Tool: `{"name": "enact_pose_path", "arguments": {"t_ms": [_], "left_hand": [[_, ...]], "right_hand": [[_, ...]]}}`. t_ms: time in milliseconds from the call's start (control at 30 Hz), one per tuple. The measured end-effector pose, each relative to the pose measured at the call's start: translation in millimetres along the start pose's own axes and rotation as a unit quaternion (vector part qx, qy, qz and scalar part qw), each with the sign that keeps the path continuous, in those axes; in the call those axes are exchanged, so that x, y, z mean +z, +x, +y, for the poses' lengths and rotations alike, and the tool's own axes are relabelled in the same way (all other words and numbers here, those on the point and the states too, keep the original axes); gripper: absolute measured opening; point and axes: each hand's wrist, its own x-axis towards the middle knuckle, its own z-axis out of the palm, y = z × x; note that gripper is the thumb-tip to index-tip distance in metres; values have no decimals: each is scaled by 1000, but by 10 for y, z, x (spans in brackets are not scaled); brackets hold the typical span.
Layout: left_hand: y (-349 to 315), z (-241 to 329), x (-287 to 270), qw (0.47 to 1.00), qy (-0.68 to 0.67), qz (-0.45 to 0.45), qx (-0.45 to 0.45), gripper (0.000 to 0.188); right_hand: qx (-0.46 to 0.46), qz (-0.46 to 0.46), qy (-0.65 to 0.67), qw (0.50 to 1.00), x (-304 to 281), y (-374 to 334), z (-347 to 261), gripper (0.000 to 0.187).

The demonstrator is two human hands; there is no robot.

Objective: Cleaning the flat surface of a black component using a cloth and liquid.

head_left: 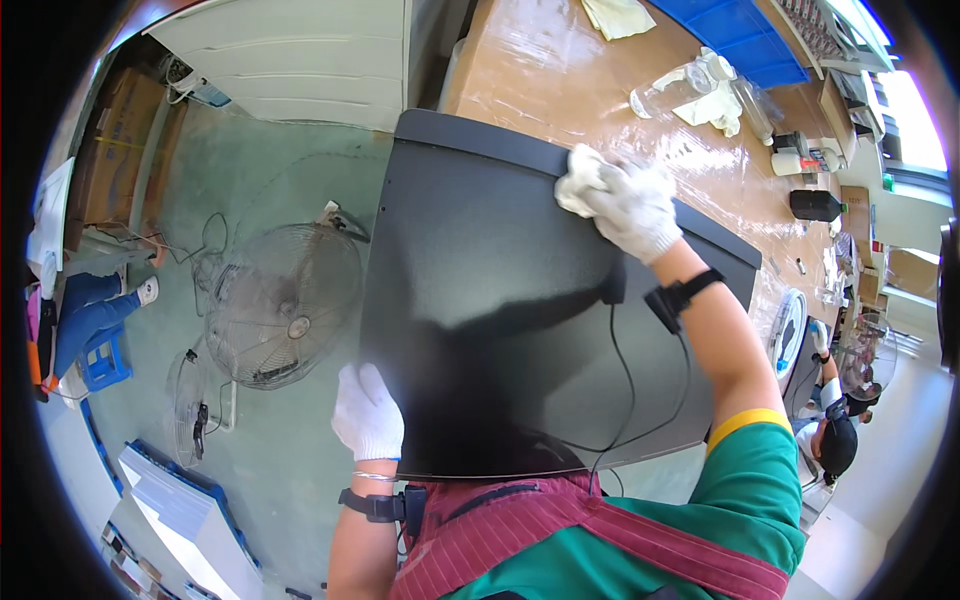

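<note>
A large black panel (pixel 500 370) with a smooth, slightly shiny face lies in front of me, its far part over the brown table. My right hand (pixel 637 210), in a white knitted glove, presses a bunched white cloth (pixel 575 182) against the panel near its far raised edge. At the panel's left edge, close to my body, my left hand (pixel 368 412) is gloved too and closes on the rim; part of its fingers is hidden. Black bands circle both wrists, and a thin black cable (pixel 628 370) from the right one hangs across the panel.
The film-covered brown table (pixel 530 60) carries a clear bottle (pixel 680 88), pale cloths, a blue tray (pixel 735 35) and a dark jug (pixel 815 206). Standing fans (pixel 285 305) occupy the floor at left, near a blue stool (pixel 103 358) and a seated person. Another person (pixel 830 440) works at far right.
</note>
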Motion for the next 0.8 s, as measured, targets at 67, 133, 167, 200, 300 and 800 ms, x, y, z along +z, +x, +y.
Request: {"name": "enact_pose_path", "arguments": {"t_ms": [67, 133, 167, 200, 300, 800], "left_hand": [[10, 36, -8, 1000, 6, 2, -1, 42], [0, 47, -30, 1000, 12, 2, 2, 42], [13, 76, -25, 1000, 10, -6, -6, 42], [15, 110, -15, 1000, 6, -14, -14, 42], [13, 59, 5, 1000, 4, -1, 5, 42], [20, 94, -77, 997, 16, -67, -34, 48]], "right_hand": [[8, -24, 31, 999, 29, -101, 110, 6], [21, -51, 60, 997, 49, -128, 82, 6], [23, -38, 38, 998, 33, 31, -30, 10], [24, -25, 15, 999, 11, 195, -143, 15], [5, 0, 24, 1000, 69, 484, -287, 17], [21, 34, 227, 973, -94, 1742, -1133, 19]]}}
